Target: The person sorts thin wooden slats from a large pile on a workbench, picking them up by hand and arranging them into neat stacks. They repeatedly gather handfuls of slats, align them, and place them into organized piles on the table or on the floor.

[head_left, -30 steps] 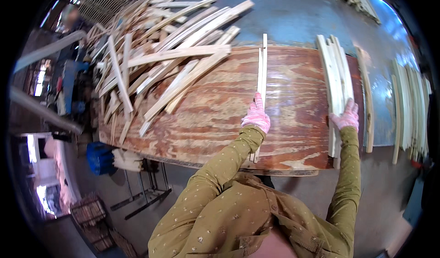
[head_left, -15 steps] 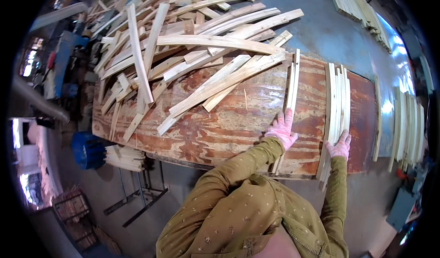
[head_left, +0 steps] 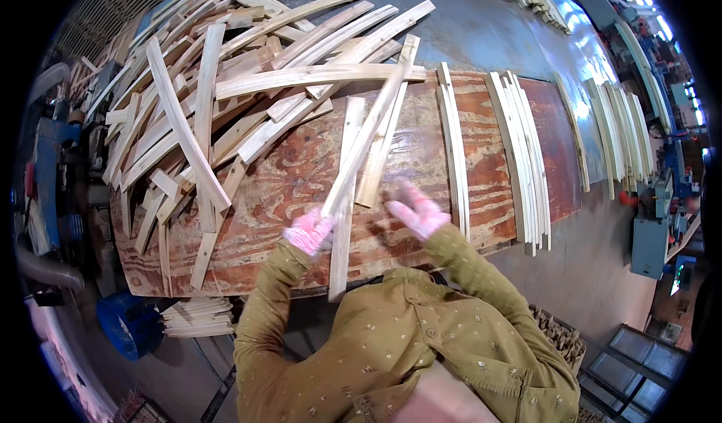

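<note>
Left hand (head_left: 310,233) closed around near end of long wooden slat (head_left: 368,133), slat angled up toward far right over plywood surface (head_left: 286,190). Right hand (head_left: 418,214) open wide, fingers spread, holding nothing, just left of the paired slats (head_left: 453,152). Loose slat pile (head_left: 203,84) far left

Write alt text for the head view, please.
Seen from above, a person in pink gloves works at a plywood table: the left hand grips a long wooden slat, the right hand hovers open beside it. A loose slat pile lies left, sorted slats right.
</note>
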A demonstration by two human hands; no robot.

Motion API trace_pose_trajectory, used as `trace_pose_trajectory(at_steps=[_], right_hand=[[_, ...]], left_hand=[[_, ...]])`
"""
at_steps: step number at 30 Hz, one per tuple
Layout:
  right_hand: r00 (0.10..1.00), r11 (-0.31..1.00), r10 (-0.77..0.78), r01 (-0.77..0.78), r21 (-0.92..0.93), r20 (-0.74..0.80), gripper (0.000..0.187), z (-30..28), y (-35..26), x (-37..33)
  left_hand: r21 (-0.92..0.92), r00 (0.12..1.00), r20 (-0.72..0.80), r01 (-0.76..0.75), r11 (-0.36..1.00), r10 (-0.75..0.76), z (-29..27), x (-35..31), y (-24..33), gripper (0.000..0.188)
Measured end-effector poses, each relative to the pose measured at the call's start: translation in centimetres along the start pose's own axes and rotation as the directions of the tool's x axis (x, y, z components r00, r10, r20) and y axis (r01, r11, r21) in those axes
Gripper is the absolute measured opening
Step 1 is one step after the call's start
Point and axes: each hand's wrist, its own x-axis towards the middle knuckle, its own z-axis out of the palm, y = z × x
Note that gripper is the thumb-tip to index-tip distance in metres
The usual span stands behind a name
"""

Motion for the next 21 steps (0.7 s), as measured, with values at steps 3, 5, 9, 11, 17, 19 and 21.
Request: trace_pose_trajectory(at_steps=[3,5,9,11,17,19,21], right_hand=[[0.998,0.950,0.051,-0.056,0.308,0.025,0.081,4.1,3.3,4.2],[0.996,0.960,0.047,-0.023,0.277,-0.082,0.084,4.5,1.9,5.3],[0.903,0.986,-0.112,0.049,-0.158,-0.414,0.085,2.4,2.1,5.6],[0.930,0.996,-0.006,-0.026,-0.082,-0.367,0.071,0.8,0.2,3.9],[0.973,0.771,-0.106,0.212,0.601,-0.207,0.047,-8.0,3.3,-0.9],[0.975,0.800,-0.071,0.181,0.571,-0.209,0.045,-10.4,3.5,-2.9],[0.974,0.837,-0.025,0.143,0.529,-0.225,0.041,-12.7,4.3,-4.6]], left_hand=[[-0.716,0.874,0.481,0.352,0.603,0.061,5.3,-0.7,2.7,0.037],[-0.605,0.933,0.360,0.231,0.762,0.004,7.5,0.8,2.1,0.036],[0.499,0.892,-0.261,-0.202,0.843,0.369,14.5,1.9,2.0,0.050],[0.686,0.917,-0.218,-0.100,0.721,0.334,17.0,0.0,3.2,0.075],[0.965,0.552,-0.125,-0.125,0.231,0.824,12.1,2.2,2.8,0.089],[0.893,0.717,-0.442,0.294,0.341,0.539,9.2,2.9,2.4,0.095],[0.893,0.720,-0.447,0.392,0.221,0.531,7.4,3.7,-0.6,0.096]])
